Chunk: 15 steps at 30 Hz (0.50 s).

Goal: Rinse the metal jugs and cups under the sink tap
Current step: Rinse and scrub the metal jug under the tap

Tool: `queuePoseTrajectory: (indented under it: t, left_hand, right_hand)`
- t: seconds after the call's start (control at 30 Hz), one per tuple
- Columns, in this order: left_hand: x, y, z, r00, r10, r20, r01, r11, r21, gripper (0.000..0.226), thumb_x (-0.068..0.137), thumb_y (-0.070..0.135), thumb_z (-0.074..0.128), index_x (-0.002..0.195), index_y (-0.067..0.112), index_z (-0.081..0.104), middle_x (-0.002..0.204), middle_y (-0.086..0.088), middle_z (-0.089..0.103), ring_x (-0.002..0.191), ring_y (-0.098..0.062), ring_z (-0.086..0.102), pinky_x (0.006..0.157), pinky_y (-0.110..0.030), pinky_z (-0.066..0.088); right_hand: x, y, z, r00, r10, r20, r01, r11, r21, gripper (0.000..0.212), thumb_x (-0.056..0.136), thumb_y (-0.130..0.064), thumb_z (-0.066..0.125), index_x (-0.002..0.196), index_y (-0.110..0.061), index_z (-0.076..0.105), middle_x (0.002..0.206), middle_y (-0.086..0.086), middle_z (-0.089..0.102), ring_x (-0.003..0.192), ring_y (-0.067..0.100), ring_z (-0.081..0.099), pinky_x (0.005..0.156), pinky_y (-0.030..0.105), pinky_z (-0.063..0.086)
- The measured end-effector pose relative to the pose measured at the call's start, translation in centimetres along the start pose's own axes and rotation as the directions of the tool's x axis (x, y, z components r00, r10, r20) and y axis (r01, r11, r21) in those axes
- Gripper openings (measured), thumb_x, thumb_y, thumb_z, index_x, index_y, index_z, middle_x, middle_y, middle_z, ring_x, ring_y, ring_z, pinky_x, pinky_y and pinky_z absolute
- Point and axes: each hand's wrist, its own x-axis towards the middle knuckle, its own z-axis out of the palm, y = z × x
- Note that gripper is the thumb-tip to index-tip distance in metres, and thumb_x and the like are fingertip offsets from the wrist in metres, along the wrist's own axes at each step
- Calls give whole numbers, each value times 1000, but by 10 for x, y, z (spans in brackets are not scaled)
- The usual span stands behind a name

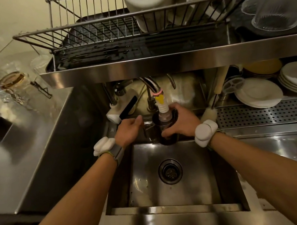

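A dark metal jug (167, 137) is held upright over the far edge of the sink basin (176, 185), right under the tap's white ribbed nozzle (163, 108), whose tip reaches into the jug's mouth. My right hand (180, 120) wraps around the jug's right side, fingers curled over its rim and body. My left hand (130, 129) reaches to the jug's left side and grips its handle (149, 126). Whether water is running cannot be told.
A steel shelf (175, 62) with a wire dish rack (111, 27), white containers and clear cups overhangs the tap. Stacked white plates (258, 94) and a perforated drainboard (271, 111) lie right. Glassware (10, 83) stands on the left counter. The drain (170, 170) sits mid-basin.
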Motion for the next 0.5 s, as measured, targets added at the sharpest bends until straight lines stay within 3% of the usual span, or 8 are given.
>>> queuePoseTrajectory:
  t: [0.1,0.17,0.27,0.37,0.5]
  left_hand:
    - [5,2,-2,999,32,18,-32,999,-15,51,98,42,39,96,2,70,101,-18,70,100,-29,65,98,-41,47]
    - [6,3,-1,999,48,22,-48,999,-20,52,99,41,38,96,-1,70,100,-20,70,99,-30,64,95,-40,45]
    - [7,1,0,998,51,33,-49,997,-68,47,98,41,38,86,9,70,90,-13,70,95,-29,65,91,-39,46]
    - [2,5,4,996,24,91,-13,993,-119,41,98,43,40,89,15,69,75,4,62,77,-13,59,71,-28,43]
    - [-3,7,10,980,71,186,-45,989,-139,39,94,33,53,92,-2,68,79,-7,62,74,-15,56,74,-27,42]
  right_hand:
    - [0,-1,1,996,41,-83,-37,998,51,84,58,-18,88,128,-17,42,112,-8,50,105,10,48,87,21,38]
    - [-1,-2,1,999,29,-40,-29,1000,5,84,58,-18,88,128,-17,42,113,-7,52,106,11,50,85,19,38]
    - [-2,-1,4,996,45,-82,-43,999,23,83,57,-19,88,127,-16,43,113,-6,53,105,11,51,83,18,39]
    - [-3,4,8,998,44,-40,-44,999,-9,86,56,-19,89,128,-16,43,121,-1,57,107,13,53,87,21,40]
    - [-3,8,14,993,85,-85,-80,995,52,88,55,-20,90,128,-16,41,120,-2,57,105,11,52,88,21,39]
